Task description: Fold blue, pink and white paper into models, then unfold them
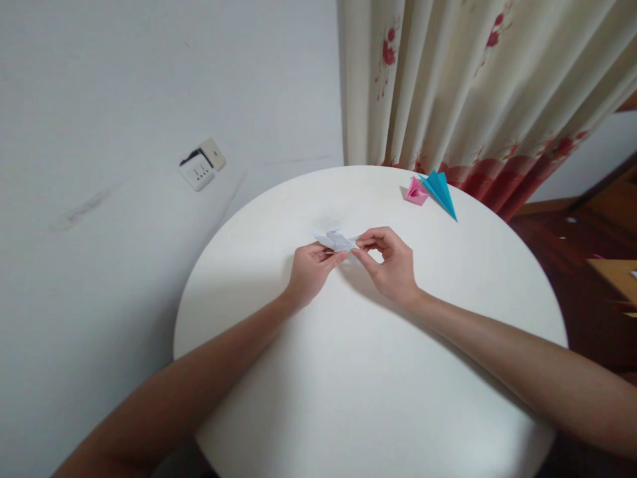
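Both hands meet over the middle of the round white surface [348, 372]. The left hand [309, 271] and right hand [391, 264] each pinch a small folded white paper piece [338, 240] in a fingertip grip. A pink origami [415, 191] and blue origami [440, 191] lie touching near the far edge.

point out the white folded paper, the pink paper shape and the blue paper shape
white folded paper [337, 239], head view, its middle above the thumbs
pink paper shape [415, 192], head view, its centre
blue paper shape [440, 190], head view, its broad part

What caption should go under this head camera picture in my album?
Both hands, left and right, pinch a folded white paper over a round table, pink and blue origami nearby.
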Demonstrator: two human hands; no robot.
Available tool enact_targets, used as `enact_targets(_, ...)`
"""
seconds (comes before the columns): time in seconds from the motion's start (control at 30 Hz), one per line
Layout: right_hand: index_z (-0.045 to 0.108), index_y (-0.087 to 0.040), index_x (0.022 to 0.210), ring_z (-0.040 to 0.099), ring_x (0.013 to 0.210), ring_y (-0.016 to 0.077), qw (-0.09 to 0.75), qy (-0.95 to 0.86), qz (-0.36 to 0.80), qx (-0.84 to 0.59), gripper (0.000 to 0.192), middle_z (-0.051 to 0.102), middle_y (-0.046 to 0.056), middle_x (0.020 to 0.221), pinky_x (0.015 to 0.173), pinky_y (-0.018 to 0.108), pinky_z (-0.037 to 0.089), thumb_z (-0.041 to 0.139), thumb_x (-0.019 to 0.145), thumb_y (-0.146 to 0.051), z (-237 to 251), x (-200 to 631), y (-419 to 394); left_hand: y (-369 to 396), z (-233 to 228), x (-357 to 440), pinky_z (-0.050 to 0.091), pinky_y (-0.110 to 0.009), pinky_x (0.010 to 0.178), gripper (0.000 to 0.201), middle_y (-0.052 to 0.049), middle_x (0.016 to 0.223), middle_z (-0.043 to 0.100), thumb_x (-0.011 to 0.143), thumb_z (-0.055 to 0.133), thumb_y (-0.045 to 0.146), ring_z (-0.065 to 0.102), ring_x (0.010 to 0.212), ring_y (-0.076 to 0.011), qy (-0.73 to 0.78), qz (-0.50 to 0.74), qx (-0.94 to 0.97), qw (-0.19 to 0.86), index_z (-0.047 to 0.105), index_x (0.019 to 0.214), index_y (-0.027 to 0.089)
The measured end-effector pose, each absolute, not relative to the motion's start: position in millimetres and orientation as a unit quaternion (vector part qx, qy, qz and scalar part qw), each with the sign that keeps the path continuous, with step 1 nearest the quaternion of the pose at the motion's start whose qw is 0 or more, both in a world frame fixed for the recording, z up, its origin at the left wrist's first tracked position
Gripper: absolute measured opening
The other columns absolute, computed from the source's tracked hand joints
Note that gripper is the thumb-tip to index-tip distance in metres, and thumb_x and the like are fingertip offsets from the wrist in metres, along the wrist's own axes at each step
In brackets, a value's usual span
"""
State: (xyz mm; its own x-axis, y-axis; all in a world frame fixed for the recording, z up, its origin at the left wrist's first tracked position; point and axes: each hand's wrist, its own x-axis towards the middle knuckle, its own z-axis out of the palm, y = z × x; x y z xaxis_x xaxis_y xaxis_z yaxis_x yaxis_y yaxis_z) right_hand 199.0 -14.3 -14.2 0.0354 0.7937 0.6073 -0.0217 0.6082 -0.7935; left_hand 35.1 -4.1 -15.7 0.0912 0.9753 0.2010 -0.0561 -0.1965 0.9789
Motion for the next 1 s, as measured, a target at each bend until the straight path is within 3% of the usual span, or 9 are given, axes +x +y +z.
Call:
enact_targets(0.27,0.067,-0.022,0.097,0.062,0.079,0.0165,0.627,-0.635,0.291,-0.345,0.021,0.065,0.002,0.086,0.077,0.034,0.052,0.075,0.082,-0.035,-11.2,201.2,-13.7,-4.8,-13.8,33.1,0.053,-0.037,0.091,0.033,-0.010,0.107,0.076,0.070,0.082,0.044,0.068,0.102,-0.0265,0.427,0.529,0.589,0.436,0.080,0.088,0.016)
enact_targets(0.37,0.071,-0.024,0.100,0.060,0.086,0.0186,0.601,-0.664,0.251,-0.368,0.024,0.064,0.003,0.090,0.079,0.036,0.050,0.078,0.079,-0.035,-7.5,203.0,-13.9,-4.6,-16.3,32.5,0.051,-0.038,0.094,0.033,-0.009,0.100,0.077,0.071,0.081,0.043,0.069,0.100,-0.0270,0.415,0.515,0.585,0.470,0.080,0.090,0.016)
enact_targets(0.5,0.074,-0.024,0.082,0.060,0.082,0.0184,0.598,-0.676,0.251,-0.350,0.006,0.065,0.002,0.081,0.080,0.037,0.047,0.076,0.082,-0.029,-7.4,203.1,-14.9,-6.7,-17.2,34.4,0.051,-0.039,0.094,0.031,-0.007,0.093,0.078,0.071,0.083,0.040,0.070,0.096,-0.0261,0.404,0.513,0.570,0.499,0.081,0.091,0.017)
enact_targets(1.0,0.072,-0.022,0.074,0.060,0.076,0.0167,0.616,-0.644,0.291,-0.347,0.008,0.065,0.001,0.077,0.074,0.033,0.046,0.075,0.080,-0.027,-7.9,200.5,-16.4,-7.5,-21.1,36.5,0.052,-0.033,0.085,0.027,-0.006,0.085,0.076,0.072,0.082,0.038,0.069,0.085,-0.0204,0.392,0.529,0.536,0.528,0.078,0.086,0.015)
